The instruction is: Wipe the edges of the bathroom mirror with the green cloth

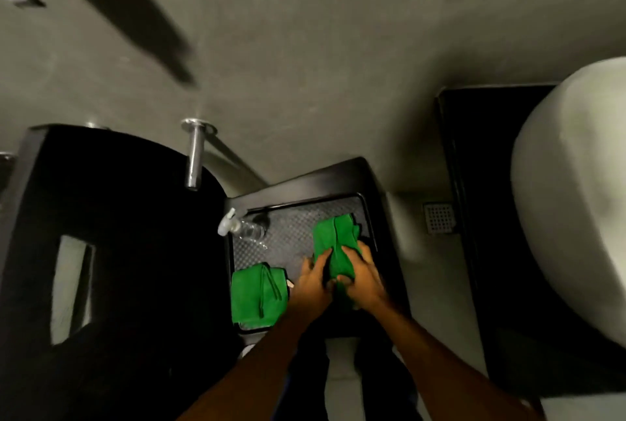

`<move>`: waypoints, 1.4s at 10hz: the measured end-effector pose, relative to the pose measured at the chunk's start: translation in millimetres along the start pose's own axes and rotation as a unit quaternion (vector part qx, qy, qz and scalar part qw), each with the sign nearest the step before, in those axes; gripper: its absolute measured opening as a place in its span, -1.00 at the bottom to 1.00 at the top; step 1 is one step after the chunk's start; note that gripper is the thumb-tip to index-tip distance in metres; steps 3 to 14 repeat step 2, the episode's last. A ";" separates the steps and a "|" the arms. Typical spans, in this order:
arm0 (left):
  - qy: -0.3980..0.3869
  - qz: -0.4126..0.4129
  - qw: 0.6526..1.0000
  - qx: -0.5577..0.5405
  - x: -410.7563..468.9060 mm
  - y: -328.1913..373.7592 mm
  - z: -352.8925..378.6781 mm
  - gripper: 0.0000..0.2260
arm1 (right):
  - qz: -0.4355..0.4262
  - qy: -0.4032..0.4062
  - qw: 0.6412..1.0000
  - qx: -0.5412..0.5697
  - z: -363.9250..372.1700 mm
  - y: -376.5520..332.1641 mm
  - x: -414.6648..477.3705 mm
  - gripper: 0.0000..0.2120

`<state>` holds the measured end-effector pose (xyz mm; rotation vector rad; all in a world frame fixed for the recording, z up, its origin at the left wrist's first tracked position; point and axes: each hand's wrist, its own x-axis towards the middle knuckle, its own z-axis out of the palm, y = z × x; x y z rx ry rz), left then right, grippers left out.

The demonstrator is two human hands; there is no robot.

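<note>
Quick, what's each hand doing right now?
Left hand: fingers gripping the green cloth over the tray.
Right hand: fingers gripping the same cloth.

A: Where is the green cloth [333,244]?

B: Lower centre of the frame, on a dark textured tray [298,217]. It is crumpled and elongated, its far end lying on the tray, its near end gripped between both hands.

A: And the mirror?

B: Cannot be identified in this view.

A: Any other cloth?

B: A second cloth [257,293], folded flat, lies left of the first, on the tray's near left corner.
</note>
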<state>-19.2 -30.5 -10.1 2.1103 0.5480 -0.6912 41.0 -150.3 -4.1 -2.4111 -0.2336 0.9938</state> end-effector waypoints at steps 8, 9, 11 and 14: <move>-0.055 -0.020 0.973 0.223 -4.0 -0.5 -17.2 -0.30 | 0.104 -0.037 0.984 -0.140 -6.8 7.4 -21.4 -0.13; -0.055 -0.020 0.973 0.223 -4.0 -0.5 -17.2 -0.30 | 0.104 -0.037 0.984 -0.140 -6.8 7.4 -21.4 -0.13; -0.055 -0.020 0.973 0.223 -4.0 -0.5 -17.2 -0.30 | 0.104 -0.037 0.984 -0.140 -6.8 7.4 -21.4 -0.13; -0.055 -0.020 0.973 0.223 -4.0 -0.5 -17.2 -0.30 | 0.104 -0.037 0.984 -0.140 -6.8 7.4 -21.4 -0.13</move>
